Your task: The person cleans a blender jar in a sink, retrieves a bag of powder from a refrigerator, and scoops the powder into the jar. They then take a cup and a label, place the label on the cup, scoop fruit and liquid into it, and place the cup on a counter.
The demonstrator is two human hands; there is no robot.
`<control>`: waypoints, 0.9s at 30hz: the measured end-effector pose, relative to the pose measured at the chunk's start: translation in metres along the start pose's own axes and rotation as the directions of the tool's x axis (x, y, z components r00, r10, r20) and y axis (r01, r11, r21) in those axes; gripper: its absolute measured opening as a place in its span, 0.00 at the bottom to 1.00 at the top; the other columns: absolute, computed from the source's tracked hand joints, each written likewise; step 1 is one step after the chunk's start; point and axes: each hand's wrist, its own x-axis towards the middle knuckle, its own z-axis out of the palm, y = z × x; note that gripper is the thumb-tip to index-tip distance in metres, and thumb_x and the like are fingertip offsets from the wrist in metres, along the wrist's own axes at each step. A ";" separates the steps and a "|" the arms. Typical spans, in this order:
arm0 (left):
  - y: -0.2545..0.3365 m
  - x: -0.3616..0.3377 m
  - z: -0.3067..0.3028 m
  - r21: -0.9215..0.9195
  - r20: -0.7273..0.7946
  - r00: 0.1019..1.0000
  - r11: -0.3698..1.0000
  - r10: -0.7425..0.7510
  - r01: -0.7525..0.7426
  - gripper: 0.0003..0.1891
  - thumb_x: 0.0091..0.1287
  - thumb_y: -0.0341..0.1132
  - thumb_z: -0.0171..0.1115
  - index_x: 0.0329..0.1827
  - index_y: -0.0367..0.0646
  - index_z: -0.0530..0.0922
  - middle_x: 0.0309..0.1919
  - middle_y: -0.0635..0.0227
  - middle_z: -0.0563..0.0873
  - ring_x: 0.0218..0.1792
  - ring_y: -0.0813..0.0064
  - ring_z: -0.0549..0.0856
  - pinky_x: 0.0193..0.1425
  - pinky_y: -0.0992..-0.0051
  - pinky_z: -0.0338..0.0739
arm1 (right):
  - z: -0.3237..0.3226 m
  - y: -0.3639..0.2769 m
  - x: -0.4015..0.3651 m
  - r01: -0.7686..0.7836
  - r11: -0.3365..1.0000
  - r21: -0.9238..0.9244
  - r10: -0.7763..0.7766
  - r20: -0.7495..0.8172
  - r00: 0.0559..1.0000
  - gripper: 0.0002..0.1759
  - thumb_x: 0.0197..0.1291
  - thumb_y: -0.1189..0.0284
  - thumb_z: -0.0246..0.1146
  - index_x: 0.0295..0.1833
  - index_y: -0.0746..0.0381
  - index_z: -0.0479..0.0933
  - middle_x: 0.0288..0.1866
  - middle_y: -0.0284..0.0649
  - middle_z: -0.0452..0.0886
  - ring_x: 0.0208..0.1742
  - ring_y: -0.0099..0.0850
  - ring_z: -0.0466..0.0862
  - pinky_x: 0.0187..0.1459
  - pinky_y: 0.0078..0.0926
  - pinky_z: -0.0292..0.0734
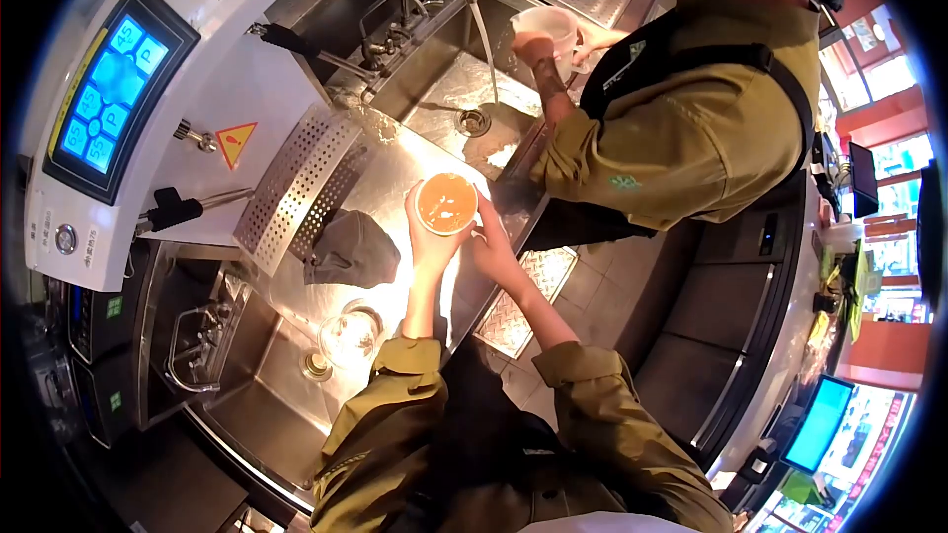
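A round cup of orange drink [446, 203] is held upright over the steel counter [385, 153], its orange surface dotted with bright reflections. My left hand [431, 245] wraps around the cup's left side and underneath. On the other side, my right hand [492, 245] has its fingers against the cup's lower right wall. A dark grey cloth [354, 249] lies crumpled on the counter to the left of my left hand. Closer to me, a clear round container [353, 334] stands by the near sink's edge.
A white dispenser with a blue touch panel [109, 89] stands at left above a perforated steel guard [296, 183]. Sinks lie ahead [464, 89] and near left [281, 395]. A co-worker [691, 118] at right holds a translucent pitcher [549, 32] over the far sink.
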 end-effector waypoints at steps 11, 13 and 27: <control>0.050 -0.062 -0.015 -0.019 0.013 0.997 0.997 0.076 -0.075 0.48 0.39 0.27 0.76 0.62 0.36 0.54 0.53 0.57 0.72 0.54 0.68 0.75 0.56 0.70 0.72 | 0.008 -0.027 -0.065 0.072 0.997 -0.036 -0.072 -0.002 0.997 0.45 0.36 0.93 0.39 0.69 0.66 0.51 0.69 0.50 0.55 0.73 0.41 0.51 0.71 0.32 0.43; 0.062 -0.081 -0.020 -0.012 0.018 0.999 0.999 0.048 -0.048 0.47 0.39 0.29 0.76 0.62 0.37 0.55 0.54 0.58 0.70 0.56 0.66 0.73 0.60 0.69 0.67 | 0.010 -0.029 -0.084 0.199 0.973 -0.115 -0.202 -0.015 0.979 0.45 0.36 0.93 0.39 0.69 0.67 0.51 0.69 0.51 0.55 0.73 0.42 0.51 0.71 0.31 0.43; 0.138 -0.257 -0.054 0.090 0.132 0.984 0.987 0.119 -0.131 0.43 0.41 0.28 0.75 0.62 0.36 0.59 0.55 0.58 0.70 0.56 0.66 0.71 0.62 0.69 0.66 | 0.023 -0.088 -0.276 0.241 0.969 -0.061 -0.245 -0.080 0.966 0.41 0.39 0.91 0.41 0.68 0.66 0.55 0.68 0.52 0.57 0.72 0.44 0.54 0.70 0.29 0.48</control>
